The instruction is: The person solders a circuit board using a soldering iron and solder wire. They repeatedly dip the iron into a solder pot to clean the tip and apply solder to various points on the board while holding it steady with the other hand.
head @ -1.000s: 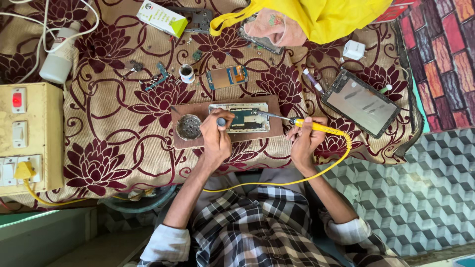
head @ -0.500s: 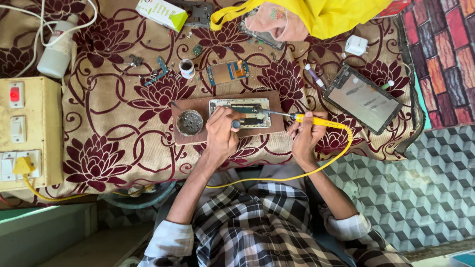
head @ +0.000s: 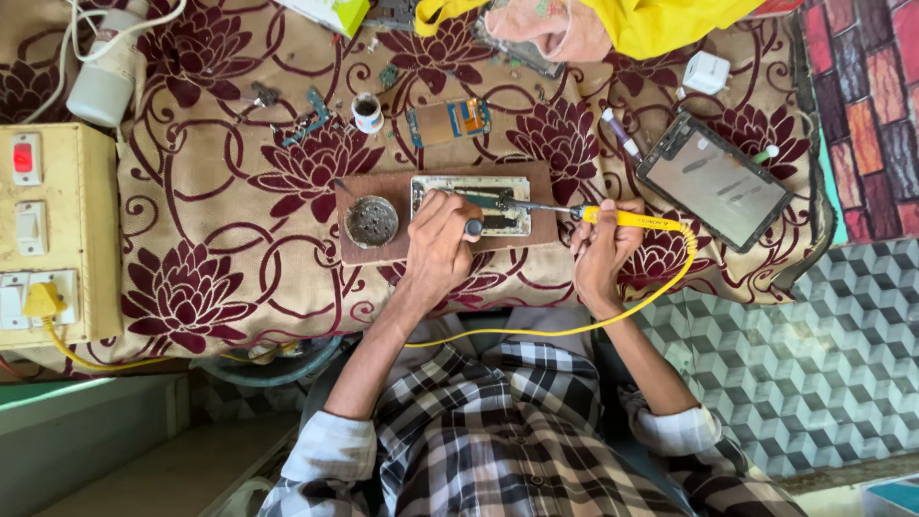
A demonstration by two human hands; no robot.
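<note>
An opened phone [head: 469,204] lies on a brown wooden board [head: 536,230] on a flower-patterned cloth. My left hand [head: 433,251] rests on the phone's lower edge and grips a small tool with a dark round end [head: 474,227]. My right hand [head: 601,251] holds a yellow soldering iron [head: 627,219] by its handle. The iron's metal tip touches the phone's right part. Its yellow cord [head: 536,332] loops back under my arms. A round tin of dark paste [head: 371,221] sits on the board just left of my left hand.
A cream switch box [head: 43,235] with a yellow plug [head: 43,300] stands at the left. To the right lies a dark tablet [head: 713,187]. Beyond the board are a small circuit board [head: 448,122], a small jar [head: 366,111], a white bottle [head: 100,81], a white charger [head: 706,72] and yellow cloth [head: 661,19].
My left hand has shifted a little to the right, from beside the tin onto the phone. The iron's tip stays on the phone. The view has drifted slightly.
</note>
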